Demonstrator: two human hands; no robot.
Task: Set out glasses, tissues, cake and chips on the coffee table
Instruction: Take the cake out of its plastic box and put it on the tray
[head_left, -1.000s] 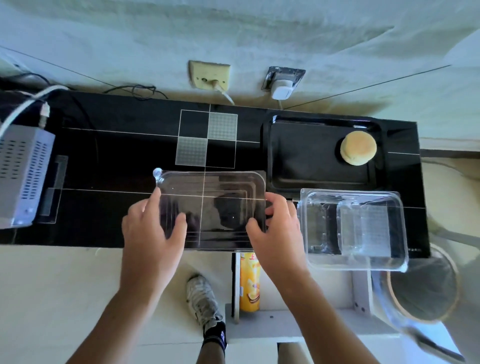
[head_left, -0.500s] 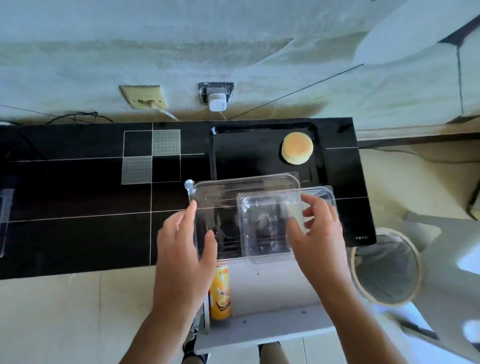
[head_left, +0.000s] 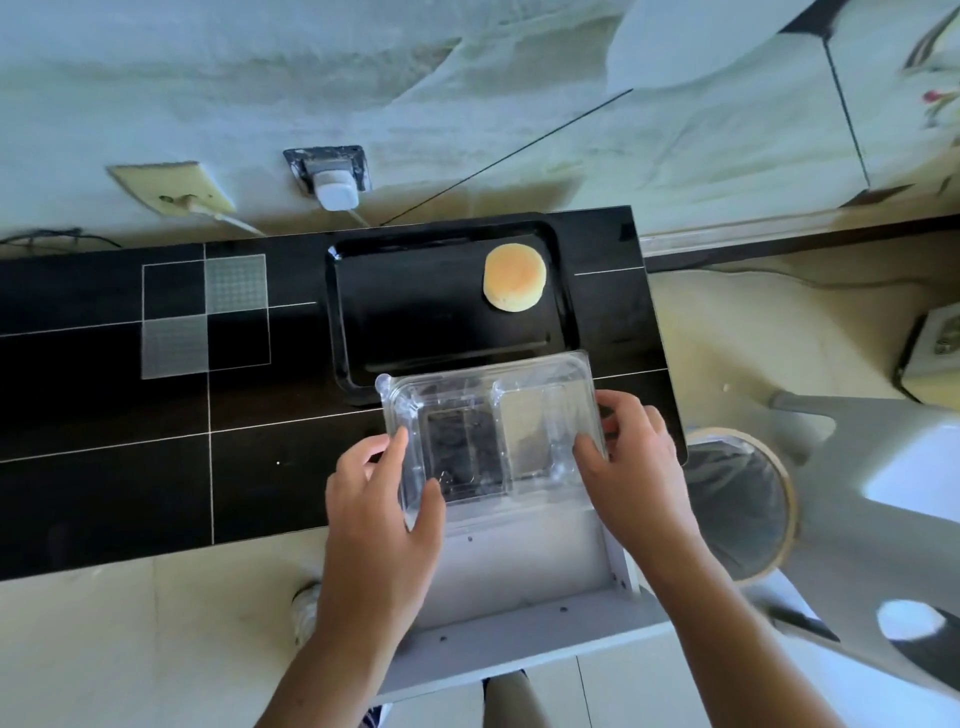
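A round yellow cake (head_left: 515, 277) lies at the far right of a black tray (head_left: 447, 322) on the black coffee table (head_left: 130, 467). In front of the tray, at the table's near edge, I hold an empty clear plastic clamshell container (head_left: 488, 441) with its two halves stacked together. My left hand (head_left: 384, 499) grips its left side, thumb on top. My right hand (head_left: 628, 457) grips its right side with curled fingers. No glasses, tissues or chips show in this view.
A round waste bin (head_left: 737, 509) stands on the floor just right of the table. A white shelf (head_left: 519, 597) juts out below the container. Beyond the bin stands a grey-white chair (head_left: 883, 467). Wall sockets with plugs (head_left: 332, 179) sit behind the table.
My hands slid the two clear container halves to the right and stacked them together near the table's right end. The view turned right, and the chips can under the table is hidden now.
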